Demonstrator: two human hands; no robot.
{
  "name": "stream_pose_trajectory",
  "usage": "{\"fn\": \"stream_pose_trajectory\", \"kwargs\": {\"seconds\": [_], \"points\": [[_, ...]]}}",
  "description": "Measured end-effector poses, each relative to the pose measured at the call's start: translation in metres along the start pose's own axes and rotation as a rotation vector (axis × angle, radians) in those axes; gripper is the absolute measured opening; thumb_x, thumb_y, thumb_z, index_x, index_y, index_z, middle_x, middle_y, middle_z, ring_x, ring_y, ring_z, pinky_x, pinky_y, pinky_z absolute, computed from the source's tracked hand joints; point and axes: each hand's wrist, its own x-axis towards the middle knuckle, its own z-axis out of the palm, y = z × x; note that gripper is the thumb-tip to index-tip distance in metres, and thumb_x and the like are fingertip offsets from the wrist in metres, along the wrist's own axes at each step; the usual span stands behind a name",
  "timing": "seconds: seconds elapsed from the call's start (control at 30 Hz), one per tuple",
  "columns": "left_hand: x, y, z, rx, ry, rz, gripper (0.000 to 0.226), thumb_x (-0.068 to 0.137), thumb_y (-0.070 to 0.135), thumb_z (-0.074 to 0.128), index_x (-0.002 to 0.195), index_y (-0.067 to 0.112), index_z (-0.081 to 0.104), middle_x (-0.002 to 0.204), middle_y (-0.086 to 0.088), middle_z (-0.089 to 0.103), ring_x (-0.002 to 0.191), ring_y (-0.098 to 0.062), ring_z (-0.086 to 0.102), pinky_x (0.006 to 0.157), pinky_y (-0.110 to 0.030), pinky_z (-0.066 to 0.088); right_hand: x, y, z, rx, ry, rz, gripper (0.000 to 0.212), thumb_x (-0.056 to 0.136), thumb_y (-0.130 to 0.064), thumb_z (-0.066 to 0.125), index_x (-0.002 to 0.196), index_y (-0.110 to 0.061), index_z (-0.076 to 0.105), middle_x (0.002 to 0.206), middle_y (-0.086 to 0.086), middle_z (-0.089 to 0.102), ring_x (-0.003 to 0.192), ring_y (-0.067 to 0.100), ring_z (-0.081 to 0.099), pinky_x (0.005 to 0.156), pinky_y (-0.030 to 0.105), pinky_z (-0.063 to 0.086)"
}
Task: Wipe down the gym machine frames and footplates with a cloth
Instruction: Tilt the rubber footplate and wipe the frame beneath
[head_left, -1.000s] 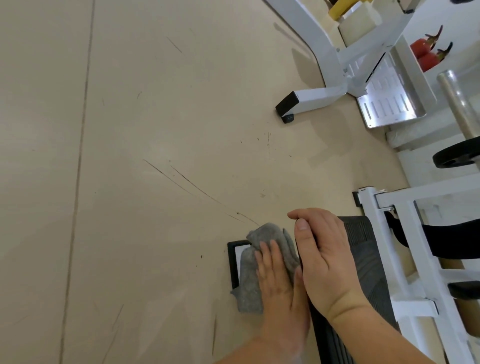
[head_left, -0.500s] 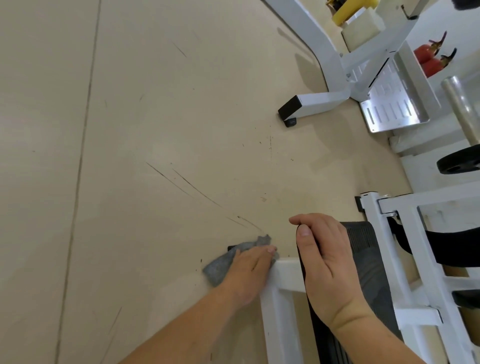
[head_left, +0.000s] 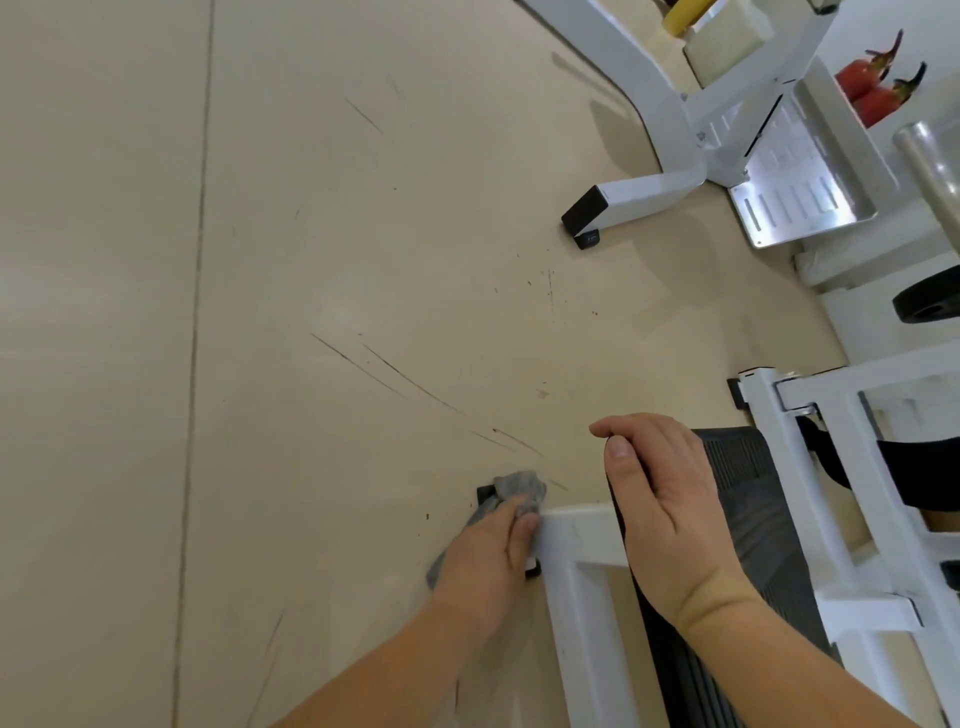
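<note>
A grey cloth (head_left: 519, 488) is pressed against the black-capped left end of a white machine frame bar (head_left: 576, 535) low in the view. My left hand (head_left: 488, 556) holds the cloth there, fingers lying over it at the bar's end. My right hand (head_left: 660, 499) rests on the near edge of the black ribbed footplate (head_left: 748, 478), thumb along its left edge, fingers bent over the top.
Beige scuffed floor (head_left: 311, 312) fills the left. A second white machine's leg with a black end cap (head_left: 584, 210) and a metal footplate (head_left: 800, 192) lie top right. Red fire extinguishers (head_left: 872, 88), a black weight plate (head_left: 930, 299) and white frame uprights (head_left: 831, 467) line the right.
My left hand swept the cloth off the top of the frame end to its left side, then slid it back along the end cap. My right hand stayed on the footplate.
</note>
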Motion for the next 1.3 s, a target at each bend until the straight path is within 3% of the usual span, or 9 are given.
{"fn": "stream_pose_trajectory", "kwargs": {"seconds": [0.1, 0.2, 0.53, 0.67, 0.77, 0.87, 1.07, 1.17, 1.3], "points": [[-0.016, 0.014, -0.007, -0.024, 0.032, -0.001, 0.032, 0.110, 0.033, 0.042, 0.137, 0.029, 0.058, 0.135, 0.020, 0.055, 0.118, 0.008, 0.050, 0.093, 0.000, 0.031, 0.000, -0.001, 0.000, -0.023, -0.006, 0.005, 0.034, 0.102, -0.042, 0.035, 0.113, -0.030, 0.065, 0.111, -0.020, 0.059, 0.115, 0.005, 0.049, 0.099, 0.031, 0.041], [-0.029, 0.025, -0.025, 0.090, 0.002, 0.091, 0.047, 0.109, 0.036, 0.042, 0.155, 0.025, 0.041, 0.155, 0.013, 0.042, 0.143, -0.004, 0.039, 0.110, -0.005, 0.023, -0.003, -0.004, -0.001, -0.034, 0.006, 0.014, 0.037, 0.102, -0.044, 0.035, 0.117, -0.029, 0.065, 0.113, -0.017, 0.059, 0.115, 0.007, 0.049, 0.100, 0.034, 0.043], [-0.006, 0.010, -0.064, 0.549, -0.267, 0.055, 0.038, 0.111, 0.030, 0.036, 0.146, 0.017, 0.045, 0.136, -0.008, 0.060, 0.119, -0.023, 0.057, 0.095, -0.031, 0.042, -0.007, -0.011, -0.003, -0.004, 0.048, 0.091, 0.042, 0.101, -0.046, 0.029, 0.121, -0.026, 0.061, 0.118, -0.014, 0.056, 0.114, 0.008, 0.048, 0.096, 0.030, 0.043], [0.014, -0.002, -0.054, 0.673, -0.353, 0.145, 0.046, 0.111, 0.018, 0.035, 0.157, 0.018, 0.032, 0.167, -0.004, 0.026, 0.151, -0.021, 0.031, 0.113, -0.033, 0.034, -0.006, -0.004, 0.001, 0.016, 0.067, 0.079, 0.038, 0.102, -0.041, 0.034, 0.119, -0.024, 0.063, 0.116, -0.014, 0.057, 0.112, 0.007, 0.048, 0.092, 0.011, 0.034], [0.033, -0.010, -0.043, 0.509, -0.220, 0.195, 0.040, 0.111, 0.023, 0.035, 0.151, 0.023, 0.038, 0.165, 0.004, 0.029, 0.153, -0.018, 0.026, 0.113, -0.031, 0.032, -0.006, 0.000, 0.002, 0.061, 0.085, 0.079, 0.035, 0.102, -0.039, 0.037, 0.118, -0.024, 0.065, 0.114, -0.015, 0.057, 0.111, 0.004, 0.049, 0.093, 0.004, 0.031], [0.059, -0.027, -0.030, 0.710, -0.259, 0.293, 0.044, 0.112, 0.031, 0.030, 0.154, 0.020, 0.040, 0.164, 0.002, 0.030, 0.157, -0.021, 0.014, 0.124, -0.030, 0.012, -0.007, 0.001, 0.003, 0.090, 0.090, 0.095, 0.035, 0.101, -0.042, 0.038, 0.117, -0.026, 0.065, 0.114, -0.017, 0.057, 0.113, 0.002, 0.048, 0.093, 0.005, 0.033], [0.065, -0.048, -0.051, 1.128, -0.396, 0.380, 0.061, 0.104, 0.049, 0.014, 0.161, 0.041, -0.008, 0.170, 0.002, -0.018, 0.155, -0.024, -0.023, 0.122, -0.058, -0.013, -0.006, 0.002, 0.005, 0.106, 0.111, 0.091, 0.028, 0.101, -0.039, 0.042, 0.111, -0.026, 0.065, 0.109, -0.018, 0.056, 0.108, -0.001, 0.047, 0.093, 0.009, 0.034], [0.078, -0.049, -0.053, 1.130, -0.371, 0.443, 0.055, 0.107, 0.045, 0.028, 0.156, 0.054, 0.005, 0.170, 0.000, 0.003, 0.156, -0.031, -0.005, 0.123, -0.058, -0.007, -0.006, 0.003, 0.004, 0.114, 0.131, 0.080, 0.026, 0.101, -0.038, 0.043, 0.110, -0.026, 0.065, 0.107, -0.018, 0.055, 0.110, 0.000, 0.047, 0.093, 0.011, 0.035], [0.095, -0.037, -0.030, 0.754, -0.323, 0.331, 0.039, 0.101, 0.029, 0.050, 0.139, 0.040, 0.051, 0.134, 0.007, 0.061, 0.124, -0.024, 0.055, 0.104, -0.039, 0.045, -0.006, 0.002, 0.005, 0.126, 0.124, 0.097, 0.030, 0.100, -0.040, 0.042, 0.112, -0.027, 0.065, 0.109, -0.019, 0.056, 0.112, 0.002, 0.048, 0.095, 0.016, 0.037]]}}
